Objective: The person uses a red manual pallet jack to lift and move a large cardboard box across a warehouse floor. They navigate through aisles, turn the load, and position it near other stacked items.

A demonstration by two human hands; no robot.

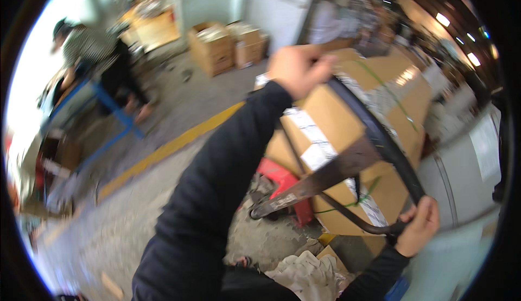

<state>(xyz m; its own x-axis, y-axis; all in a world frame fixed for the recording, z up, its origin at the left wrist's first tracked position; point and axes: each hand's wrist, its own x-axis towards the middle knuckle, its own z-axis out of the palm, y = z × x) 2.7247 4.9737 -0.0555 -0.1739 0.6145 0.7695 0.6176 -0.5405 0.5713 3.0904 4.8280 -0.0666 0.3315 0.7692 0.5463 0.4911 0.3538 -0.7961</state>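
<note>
Both my hands are closed round the black looped handle (388, 138) of what looks like a pallet jack. My left hand (301, 70) grips its far upper end, my arm stretched forward. My right hand (418, 229) wraps the near right corner, close to my body. A worn flat metal bar (320, 179) crosses the loop and slants down to the left. Under it shows a red metal part (285, 184) near the floor. Large brown cardboard boxes (336, 116) with white tape and green straps stand right behind the handle, partly hidden by it.
A yellow floor line (173, 146) runs diagonally at left. Beyond it a person (95, 57) bends over a blue metal frame (111, 106). Two open cartons (211, 51) stand near the back wall. Crumpled pale cloth or sacking (306, 274) lies close to me. A grey panel (456, 171) is at right.
</note>
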